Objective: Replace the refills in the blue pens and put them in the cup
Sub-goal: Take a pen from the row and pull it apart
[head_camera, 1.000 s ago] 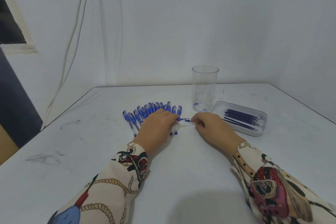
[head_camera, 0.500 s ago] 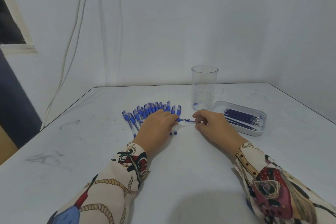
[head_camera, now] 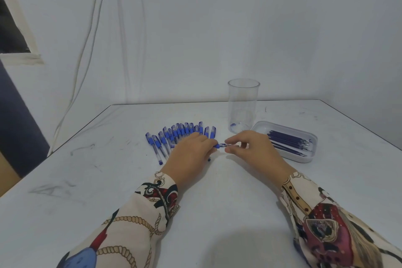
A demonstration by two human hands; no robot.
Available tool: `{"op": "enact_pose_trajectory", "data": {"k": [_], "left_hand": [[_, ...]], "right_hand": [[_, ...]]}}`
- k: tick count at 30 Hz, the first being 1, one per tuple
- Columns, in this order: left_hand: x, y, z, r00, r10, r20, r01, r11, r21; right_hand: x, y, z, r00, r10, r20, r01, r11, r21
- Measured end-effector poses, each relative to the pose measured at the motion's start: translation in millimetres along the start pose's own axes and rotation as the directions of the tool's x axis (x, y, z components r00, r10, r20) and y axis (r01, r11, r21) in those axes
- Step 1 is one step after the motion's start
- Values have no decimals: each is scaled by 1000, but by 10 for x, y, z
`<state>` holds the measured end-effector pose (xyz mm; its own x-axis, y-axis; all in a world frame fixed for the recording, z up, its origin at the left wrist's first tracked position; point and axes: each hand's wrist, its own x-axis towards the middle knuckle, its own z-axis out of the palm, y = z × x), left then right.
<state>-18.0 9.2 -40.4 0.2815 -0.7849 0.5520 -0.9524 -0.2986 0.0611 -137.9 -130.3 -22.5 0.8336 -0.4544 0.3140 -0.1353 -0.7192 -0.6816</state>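
Note:
Several blue capped pens (head_camera: 174, 137) lie fanned out on the white table (head_camera: 217, 202). One blue pen (head_camera: 220, 145) is held level just above the table between both hands. My left hand (head_camera: 191, 156) grips its blue grip end, and my right hand (head_camera: 250, 150) pinches the other end with thumb and fingers. A tall clear cup (head_camera: 243, 105) stands upright behind my right hand. A white tray (head_camera: 304, 158) to the right holds several dark blue refills (head_camera: 289, 140).
The table's left edge runs diagonally at the left, and its right edge slants past the tray. White cables (head_camera: 87, 39) hang down the wall at the back left. My patterned sleeves cover the near part of the table.
My right hand has shifted slightly and its fingers have spread more over the pen's end. The left hand keeps its hold in the same place.

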Motion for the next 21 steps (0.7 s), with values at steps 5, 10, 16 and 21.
{"op": "enact_pose_trajectory", "data": {"k": [5, 10, 16, 21], "left_hand": [[5, 6, 28, 1000, 18, -5, -18, 1000, 8], [-2, -45, 0, 1000, 6, -20, -7, 1000, -31], [-31, -176, -1, 999, -30, -39, 28, 998, -51], [-16, -222, -5, 999, -27, -38, 25, 999, -35]], "right_hand": [[9, -13, 1, 998, -60, 14, 62, 989, -134], [19, 83, -50, 998, -45, -32, 39, 984, -173], [65, 227, -183, 996, 27, -86, -42, 984, -172], [45, 285, -249, 991, 44, -129, -64, 985, -159]]}}
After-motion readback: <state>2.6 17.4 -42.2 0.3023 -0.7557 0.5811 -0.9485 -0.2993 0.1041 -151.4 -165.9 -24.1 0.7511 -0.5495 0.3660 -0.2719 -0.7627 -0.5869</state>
